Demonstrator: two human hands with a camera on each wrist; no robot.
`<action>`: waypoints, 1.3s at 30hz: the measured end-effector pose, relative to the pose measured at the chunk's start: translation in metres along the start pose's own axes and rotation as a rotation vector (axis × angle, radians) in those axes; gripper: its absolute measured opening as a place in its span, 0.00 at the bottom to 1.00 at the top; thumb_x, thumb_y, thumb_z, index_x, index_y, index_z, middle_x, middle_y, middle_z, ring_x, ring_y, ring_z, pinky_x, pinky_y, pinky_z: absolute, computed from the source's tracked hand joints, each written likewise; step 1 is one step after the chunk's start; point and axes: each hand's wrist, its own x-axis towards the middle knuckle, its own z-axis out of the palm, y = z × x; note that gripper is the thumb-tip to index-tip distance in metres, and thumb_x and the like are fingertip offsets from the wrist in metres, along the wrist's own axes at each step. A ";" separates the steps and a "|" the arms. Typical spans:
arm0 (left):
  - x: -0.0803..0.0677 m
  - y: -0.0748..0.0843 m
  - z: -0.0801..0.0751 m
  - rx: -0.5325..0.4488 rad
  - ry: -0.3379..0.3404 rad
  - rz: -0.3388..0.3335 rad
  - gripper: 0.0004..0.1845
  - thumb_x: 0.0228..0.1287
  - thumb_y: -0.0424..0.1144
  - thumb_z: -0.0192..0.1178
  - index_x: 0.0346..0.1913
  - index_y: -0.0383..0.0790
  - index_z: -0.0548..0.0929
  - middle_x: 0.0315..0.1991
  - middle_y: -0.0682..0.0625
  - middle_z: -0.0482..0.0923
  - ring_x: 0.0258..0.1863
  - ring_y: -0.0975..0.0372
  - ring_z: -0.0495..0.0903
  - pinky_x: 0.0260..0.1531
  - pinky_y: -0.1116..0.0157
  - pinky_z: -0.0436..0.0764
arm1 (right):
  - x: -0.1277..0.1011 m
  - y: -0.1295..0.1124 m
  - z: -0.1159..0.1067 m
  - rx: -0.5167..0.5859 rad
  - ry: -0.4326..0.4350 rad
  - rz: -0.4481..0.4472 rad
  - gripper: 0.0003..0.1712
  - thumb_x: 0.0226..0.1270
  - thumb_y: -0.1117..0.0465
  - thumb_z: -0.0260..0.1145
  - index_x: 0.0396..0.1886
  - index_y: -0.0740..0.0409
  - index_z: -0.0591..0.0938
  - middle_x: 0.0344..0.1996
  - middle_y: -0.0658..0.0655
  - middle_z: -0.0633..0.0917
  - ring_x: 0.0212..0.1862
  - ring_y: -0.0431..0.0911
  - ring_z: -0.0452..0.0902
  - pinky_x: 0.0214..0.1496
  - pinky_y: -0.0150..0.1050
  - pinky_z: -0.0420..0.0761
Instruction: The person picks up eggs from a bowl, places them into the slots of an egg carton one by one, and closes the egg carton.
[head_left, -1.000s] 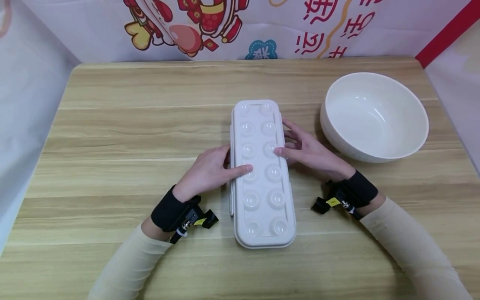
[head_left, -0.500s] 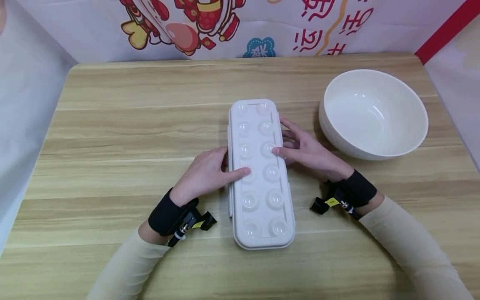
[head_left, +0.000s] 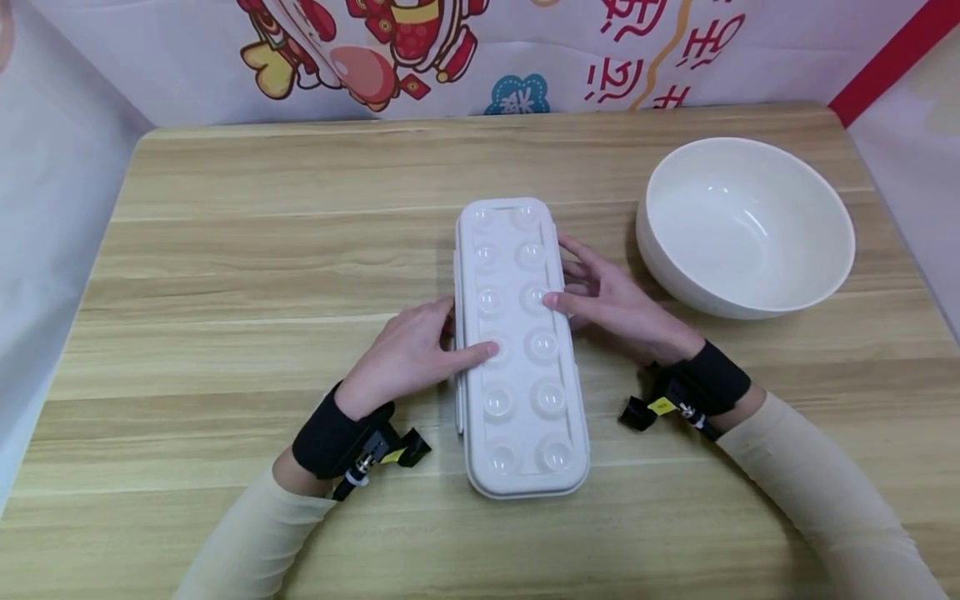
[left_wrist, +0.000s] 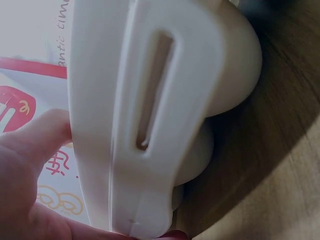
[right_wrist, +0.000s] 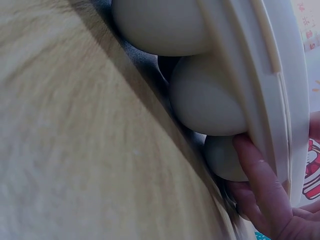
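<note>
A long white plastic egg box [head_left: 519, 358] lies lengthwise on the table with its lid closed. Two rows of round domes run along the lid; the wrist views show rounded cups bulging beneath it. My left hand [head_left: 408, 354] grips its left side, thumb across the lid, other fingers mostly hidden by the edge. On the right side, my right hand [head_left: 618, 304] holds it with the thumb on the lid's edge. In the right wrist view, fingers [right_wrist: 265, 185] touch the cups from below. The left wrist view shows a slotted side rim [left_wrist: 155, 92] close up.
To the right of the right hand stands a large white bowl [head_left: 746, 229], with nothing visible in it. The wood-grain table [head_left: 262, 250] reaches a printed backdrop [head_left: 450, 50] at its far edge.
The camera view has shifted slightly. Both hands stay at the egg box's sides, the left thumb having slid a little toward its near end. The lid remains closed.
</note>
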 end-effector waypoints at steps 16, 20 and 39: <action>-0.012 0.001 0.008 0.055 0.020 0.010 0.38 0.60 0.54 0.66 0.68 0.38 0.67 0.49 0.47 0.80 0.45 0.59 0.77 0.41 0.60 0.78 | 0.000 0.002 0.001 0.005 0.027 0.003 0.47 0.68 0.61 0.64 0.78 0.44 0.47 0.69 0.60 0.65 0.52 0.56 0.79 0.47 0.50 0.83; -0.015 0.001 0.010 0.049 0.013 0.000 0.37 0.60 0.54 0.66 0.67 0.39 0.68 0.47 0.50 0.80 0.42 0.60 0.77 0.39 0.61 0.77 | 0.001 0.001 0.001 0.016 0.024 0.003 0.47 0.69 0.61 0.64 0.78 0.42 0.47 0.68 0.59 0.67 0.52 0.57 0.79 0.47 0.51 0.83; -0.027 0.006 0.020 0.198 0.034 -0.063 0.24 0.65 0.54 0.59 0.51 0.36 0.80 0.30 0.51 0.76 0.28 0.60 0.73 0.25 0.65 0.72 | 0.002 -0.001 0.001 0.015 0.027 -0.004 0.46 0.69 0.61 0.64 0.77 0.41 0.48 0.68 0.58 0.66 0.52 0.57 0.78 0.47 0.50 0.83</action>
